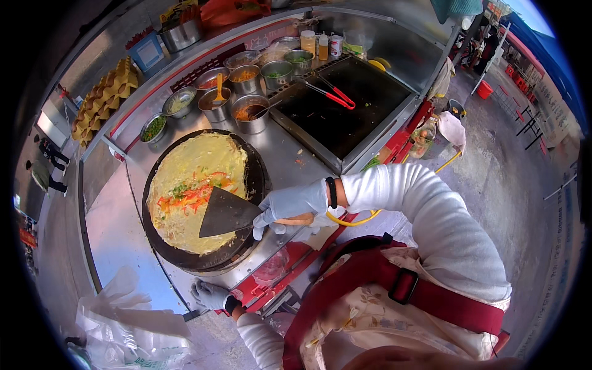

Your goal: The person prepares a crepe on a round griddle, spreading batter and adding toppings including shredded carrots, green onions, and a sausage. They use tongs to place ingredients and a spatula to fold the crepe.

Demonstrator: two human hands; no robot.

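Observation:
A round egg-covered crepe lies on a dark round griddle, with shredded orange-red vegetables and chopped greens across its middle. My right hand, in a grey glove, is closed around the wooden handle of a wide triangular scraper. Its dark blade is over the crepe's right side, covering part of the filling; I cannot tell whether it touches. My left hand, gloved too, rests at the cart's near edge below the griddle, fingers loosely apart and holding nothing.
Behind the griddle stand several metal bowls, including one with an orange spatula. Red-handled tongs lie across a black flat grill at right. Egg trays are stacked far left; plastic bags hang near left.

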